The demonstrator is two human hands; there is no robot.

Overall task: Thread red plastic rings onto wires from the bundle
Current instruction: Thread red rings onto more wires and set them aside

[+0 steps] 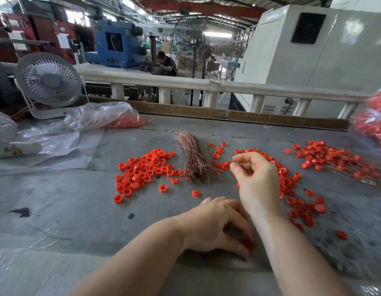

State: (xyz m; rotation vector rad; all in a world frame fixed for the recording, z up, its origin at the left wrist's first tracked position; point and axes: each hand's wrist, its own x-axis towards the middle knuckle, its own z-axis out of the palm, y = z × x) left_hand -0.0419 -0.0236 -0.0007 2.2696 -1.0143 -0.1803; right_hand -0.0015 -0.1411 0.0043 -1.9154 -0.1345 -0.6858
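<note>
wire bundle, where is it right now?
Head view: the copper wire bundle lies on the grey table, centre, between the left pile of red rings and the raised right hand, whose fingertips are just beside it.

Two bare forearms come into view from the lower edge, both uncovered from elbow to wrist, with no sleeve showing on either. The left hand [217,227] has nothing on it: its wrist is bare, the back is smooth, and faint fine hairs show along the underside of the wrist. The right hand [254,178] is equally plain and wears nothing at all. Its nails are short, rounded and unpainted, clearest on the thumb and forefinger. The fingers on both hands are slim. The right forearm looks long and even in outline.
</note>
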